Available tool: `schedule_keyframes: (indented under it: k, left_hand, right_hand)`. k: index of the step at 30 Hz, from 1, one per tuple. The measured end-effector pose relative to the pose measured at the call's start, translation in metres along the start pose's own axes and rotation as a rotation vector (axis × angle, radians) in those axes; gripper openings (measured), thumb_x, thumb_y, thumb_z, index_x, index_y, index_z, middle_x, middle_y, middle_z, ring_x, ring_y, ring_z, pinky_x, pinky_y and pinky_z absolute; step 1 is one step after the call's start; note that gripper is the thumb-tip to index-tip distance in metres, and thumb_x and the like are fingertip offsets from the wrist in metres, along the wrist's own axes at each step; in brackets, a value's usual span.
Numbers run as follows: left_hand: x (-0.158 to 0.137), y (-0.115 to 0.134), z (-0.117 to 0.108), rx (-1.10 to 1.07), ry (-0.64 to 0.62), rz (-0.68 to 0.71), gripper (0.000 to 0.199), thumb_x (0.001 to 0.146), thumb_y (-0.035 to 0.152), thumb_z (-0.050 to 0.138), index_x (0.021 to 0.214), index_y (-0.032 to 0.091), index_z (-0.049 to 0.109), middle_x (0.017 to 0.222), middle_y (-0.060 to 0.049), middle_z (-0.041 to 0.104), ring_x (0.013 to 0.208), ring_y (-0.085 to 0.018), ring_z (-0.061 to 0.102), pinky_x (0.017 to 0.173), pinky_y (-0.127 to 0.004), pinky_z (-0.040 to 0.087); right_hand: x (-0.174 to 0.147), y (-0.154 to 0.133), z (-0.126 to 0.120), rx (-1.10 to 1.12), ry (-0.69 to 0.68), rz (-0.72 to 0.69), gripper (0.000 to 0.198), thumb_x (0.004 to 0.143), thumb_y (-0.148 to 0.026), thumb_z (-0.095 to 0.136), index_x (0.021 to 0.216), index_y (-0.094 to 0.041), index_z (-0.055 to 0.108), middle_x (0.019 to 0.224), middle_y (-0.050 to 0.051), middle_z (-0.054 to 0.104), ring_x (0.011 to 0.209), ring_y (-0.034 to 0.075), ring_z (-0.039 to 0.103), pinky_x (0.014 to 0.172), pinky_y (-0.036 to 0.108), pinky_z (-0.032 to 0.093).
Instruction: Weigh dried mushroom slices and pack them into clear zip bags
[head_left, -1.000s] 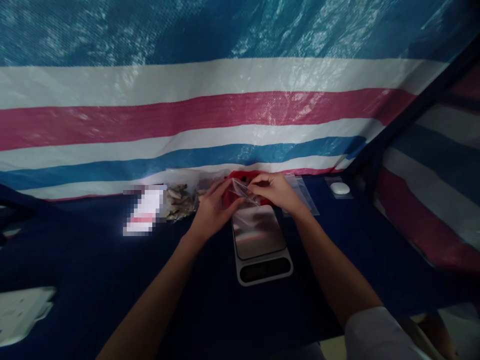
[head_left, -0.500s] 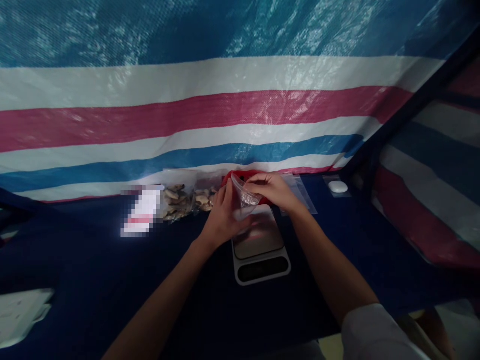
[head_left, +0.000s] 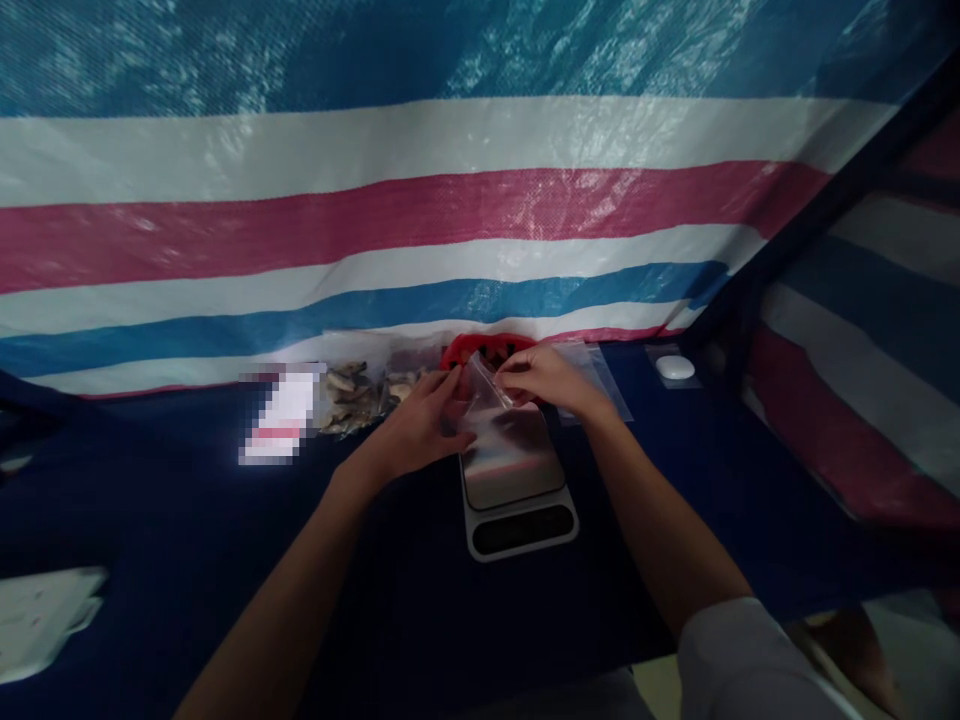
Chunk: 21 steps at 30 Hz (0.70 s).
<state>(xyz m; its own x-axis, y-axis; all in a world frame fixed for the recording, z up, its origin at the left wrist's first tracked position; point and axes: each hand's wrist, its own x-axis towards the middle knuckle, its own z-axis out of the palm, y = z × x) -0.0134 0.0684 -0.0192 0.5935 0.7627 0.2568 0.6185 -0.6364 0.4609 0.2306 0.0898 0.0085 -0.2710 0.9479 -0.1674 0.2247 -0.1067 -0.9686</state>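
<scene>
A clear plastic zip bag [head_left: 482, 398] hangs over the far part of a kitchen scale [head_left: 523, 478], with its mouth turned up. My right hand [head_left: 547, 380] pinches the bag's right upper edge between thumb and fingers. To the left of the bag is my left hand [head_left: 412, 425], thumb and fingers spread apart, fingertips beside the bag; whether they touch it I cannot tell. Behind both hands stands a red basket [head_left: 459, 350] with openings in its rim; its contents are mostly hidden. The scale's display is dark.
Bags of dried, mushroom-like pieces [head_left: 349, 398] lie left of my left hand, beside a bright blurred-out object [head_left: 283, 415]. Flat clear bags [head_left: 596, 380] lie right of the scale. A white oval object [head_left: 675, 367] sits farther right, and a white case [head_left: 45, 620] at the left edge. Striped sheeting [head_left: 450, 210] closes the back.
My left hand has moved left and its fingers have come away from the bag's mouth. The bag now looks narrower at the top. My right hand keeps its pinch.
</scene>
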Motion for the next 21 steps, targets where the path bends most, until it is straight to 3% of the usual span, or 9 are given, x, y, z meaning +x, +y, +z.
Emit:
schedule_keyframes:
  k: [4, 9, 21]
  left_hand:
    - [0.004, 0.007, 0.018, 0.007, 0.113, -0.008, 0.108, 0.079, 0.058, 0.082, 0.162, 0.017, 0.028, 0.158, -0.024, 0.046, 0.147, -0.046, 0.043, 0.121, -0.065, 0.038]
    - [0.008, 0.014, 0.044, -0.006, 0.267, -0.077, 0.124, 0.070, 0.062, 0.088, 0.163, 0.017, 0.019, 0.160, -0.027, 0.040, 0.148, -0.049, 0.041, 0.120, -0.069, 0.035]
    - [0.010, 0.012, 0.039, -0.136, 0.396, -0.095, 0.082, 0.078, 0.044, 0.086, 0.147, 0.022, 0.049, 0.139, -0.017, 0.061, 0.129, -0.036, 0.061, 0.109, -0.057, 0.052]
  right_hand:
    - [0.003, 0.005, 0.008, -0.125, -0.018, -0.056, 0.009, 0.079, -0.016, 0.071, 0.073, -0.017, 0.078, 0.061, -0.001, 0.067, 0.058, 0.012, 0.063, 0.060, 0.024, 0.057]
    - [0.004, 0.007, 0.014, -0.191, -0.053, -0.141, 0.011, 0.080, -0.016, 0.070, 0.074, -0.019, 0.078, 0.064, 0.000, 0.069, 0.060, 0.013, 0.066, 0.061, 0.024, 0.058]
    - [0.001, 0.006, 0.004, -0.378, -0.039, -0.188, 0.013, 0.084, -0.021, 0.069, 0.084, -0.018, 0.081, 0.069, 0.001, 0.074, 0.062, 0.013, 0.068, 0.059, 0.022, 0.053]
